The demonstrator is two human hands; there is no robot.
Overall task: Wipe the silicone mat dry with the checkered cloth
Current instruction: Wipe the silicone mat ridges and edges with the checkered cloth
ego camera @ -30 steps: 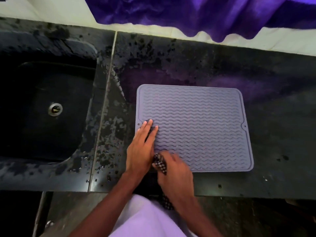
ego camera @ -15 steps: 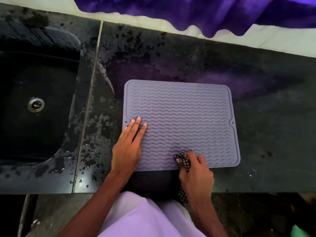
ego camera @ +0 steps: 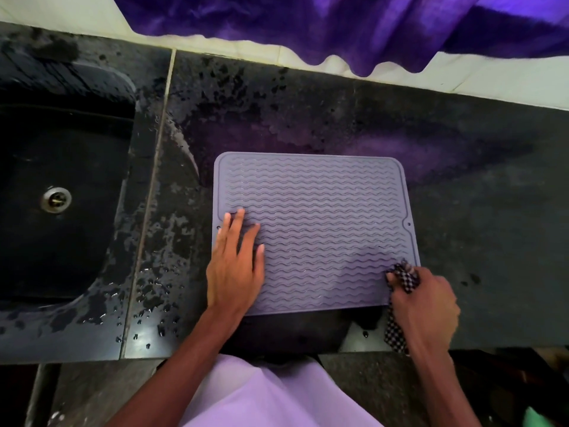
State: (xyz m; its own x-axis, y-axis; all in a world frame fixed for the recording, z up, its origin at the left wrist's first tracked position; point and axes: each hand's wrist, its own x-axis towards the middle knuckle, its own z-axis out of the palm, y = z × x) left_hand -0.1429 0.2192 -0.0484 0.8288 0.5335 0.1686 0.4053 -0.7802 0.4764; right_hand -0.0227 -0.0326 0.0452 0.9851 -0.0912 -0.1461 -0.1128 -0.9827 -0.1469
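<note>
A grey silicone mat (ego camera: 320, 217) with wavy ridges lies flat on the dark countertop (ego camera: 480, 229). My left hand (ego camera: 235, 266) rests flat on the mat's near left part, fingers straight and spread. My right hand (ego camera: 426, 300) grips the bunched black-and-white checkered cloth (ego camera: 405, 277) at the mat's near right corner. A tail of the cloth hangs below my wrist over the counter's front edge.
A dark sink (ego camera: 61, 192) with a metal drain (ego camera: 56, 199) sits at the left. Water drops cover the counter strip (ego camera: 147, 291) between sink and mat. A purple cloth (ego camera: 338, 23) hangs over the back wall.
My right hand has slid the cloth from the mat's near left, along the front edge, to its near right corner. My left hand stays pressed on the mat.
</note>
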